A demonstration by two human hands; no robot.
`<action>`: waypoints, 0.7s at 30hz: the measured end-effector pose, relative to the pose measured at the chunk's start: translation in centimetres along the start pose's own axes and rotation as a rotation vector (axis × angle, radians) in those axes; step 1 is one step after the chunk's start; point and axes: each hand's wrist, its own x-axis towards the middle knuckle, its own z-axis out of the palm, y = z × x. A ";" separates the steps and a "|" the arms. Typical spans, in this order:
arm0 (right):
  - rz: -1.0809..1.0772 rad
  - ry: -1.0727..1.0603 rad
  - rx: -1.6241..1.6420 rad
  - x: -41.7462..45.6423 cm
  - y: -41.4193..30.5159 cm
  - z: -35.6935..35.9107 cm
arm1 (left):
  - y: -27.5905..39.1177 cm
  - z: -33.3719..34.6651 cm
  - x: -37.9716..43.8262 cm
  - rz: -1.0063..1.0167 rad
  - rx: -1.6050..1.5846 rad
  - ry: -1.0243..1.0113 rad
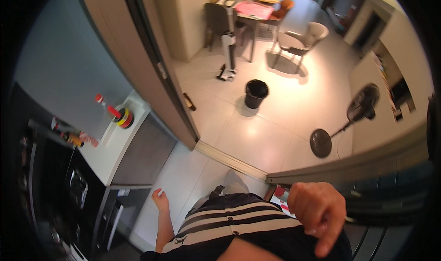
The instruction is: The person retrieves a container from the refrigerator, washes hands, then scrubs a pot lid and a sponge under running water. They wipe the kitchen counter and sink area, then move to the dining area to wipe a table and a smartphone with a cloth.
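Note:
My left hand (160, 198) hangs low beside my body, near the kitchen counter's dark cabinet, its fingers loosely curled and apart with nothing in them. My right hand (317, 211) is raised in front of my striped shirt (224, 214); the index finger points out and the others are curled, and no object shows in it. Below and beside the right hand, a red and white item (280, 196) shows partly. Ahead, past the floor track of a sliding door (231, 160), a black waste bin (255, 95) with a liner stands upright on the tiles.
At left, a white counter (113, 150) holds a red-handled item (119, 114) and bottles (73, 139). Beyond the doorway stand an upright vacuum cleaner (228, 47), a table (253, 11), chairs (306, 39) and a pedestal fan (360, 104). The door frame (148, 61) rises at left.

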 end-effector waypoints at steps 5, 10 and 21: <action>-0.128 -0.424 0.429 8.3 4.3 -6.9 | -16.0 -7.7 -13.0 -0.772 0.989 -0.293; -0.197 -0.621 0.759 12.8 10.3 -5.6 | -13.0 -4.3 -38.0 -1.257 0.811 -0.162; -0.289 -1.028 1.454 15.7 10.6 12.3 | -3.4 0.4 -49.5 -1.396 0.234 0.422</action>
